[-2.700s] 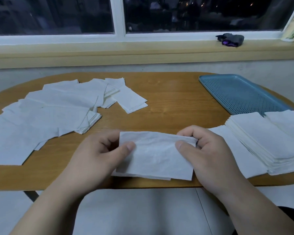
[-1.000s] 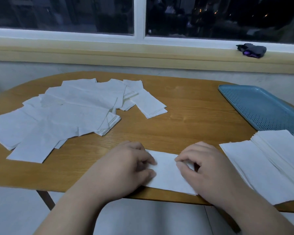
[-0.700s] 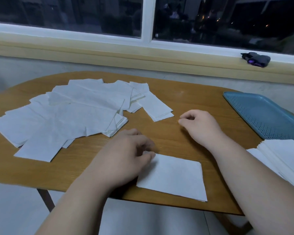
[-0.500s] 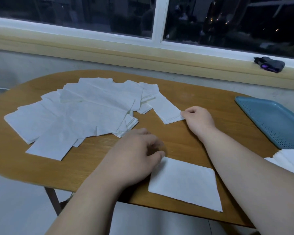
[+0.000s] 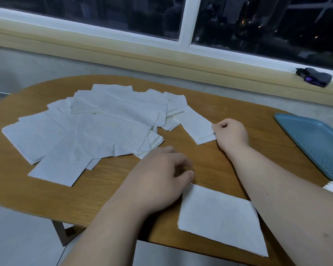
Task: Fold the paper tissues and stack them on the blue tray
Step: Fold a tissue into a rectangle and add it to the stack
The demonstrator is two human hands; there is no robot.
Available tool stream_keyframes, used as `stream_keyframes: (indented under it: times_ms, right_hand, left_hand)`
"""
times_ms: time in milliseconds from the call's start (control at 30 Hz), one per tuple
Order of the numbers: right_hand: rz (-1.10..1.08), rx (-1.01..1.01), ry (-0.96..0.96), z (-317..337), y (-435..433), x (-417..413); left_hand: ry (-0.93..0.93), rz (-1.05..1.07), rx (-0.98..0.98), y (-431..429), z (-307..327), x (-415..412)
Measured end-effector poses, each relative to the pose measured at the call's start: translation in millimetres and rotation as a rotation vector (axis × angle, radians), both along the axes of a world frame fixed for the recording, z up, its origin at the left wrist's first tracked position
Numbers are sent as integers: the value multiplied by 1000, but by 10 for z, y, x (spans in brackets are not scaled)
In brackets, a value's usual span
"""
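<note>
The right hand (image 5: 231, 135) pinched a narrow tissue (image 5: 195, 124) at its fingertips. The left hand (image 5: 160, 181) lay loosely curled, holding nothing, a folded tissue (image 5: 219, 217) just beside its thumb.

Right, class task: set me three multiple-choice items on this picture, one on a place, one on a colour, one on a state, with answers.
1. Where is the blue tray?
A. on the floor
B. at the table's right end
C. on a chair
2. What colour is the folded tissue at the near edge?
A. yellow
B. pink
C. white
3. What is the right hand doing?
A. pinching a narrow tissue's end
B. lying flat on the tray
C. holding a cup

Answers: 1 B, it lies on the wood at far right; 2 C, it is plain white; 3 A, its fingers curl on that tissue's edge.
</note>
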State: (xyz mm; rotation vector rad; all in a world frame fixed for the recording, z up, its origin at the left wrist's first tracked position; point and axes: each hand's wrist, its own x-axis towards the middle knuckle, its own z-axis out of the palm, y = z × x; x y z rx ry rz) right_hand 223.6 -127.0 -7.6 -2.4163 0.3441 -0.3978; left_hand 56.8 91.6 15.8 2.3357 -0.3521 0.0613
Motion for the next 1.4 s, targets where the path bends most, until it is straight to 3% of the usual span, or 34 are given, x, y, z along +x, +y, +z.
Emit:
stream_keyframes:
  times_ms: [167, 467, 667, 833, 1133, 1233, 1400]
  right_hand:
    - [2, 259, -162, 40, -11, -138]
    - [-50, 450, -202, 201, -165, -382]
    - [35, 260, -292, 516, -350, -869]
    - [117, 248, -382, 701, -468, -1437]
    - [704, -200, -168, 423, -638, -2302]
    - [770, -192, -228, 325, -718, -2398]
    - [818, -190, -377, 350, -877, -2493]
  left_hand:
    - [-6, 1, 7, 9, 9, -12]
    - [-33, -9, 9, 3, 64, -88]
    - [-33, -12, 3, -86, 65, -115]
    - [-50, -26, 5, -222, 77, -159]
    - [-108, -156, 18, -410, 69, -278]
    - [-106, -206, 22, -457, 12, -336]
    - [-255, -309, 122, -485, -84, -323]
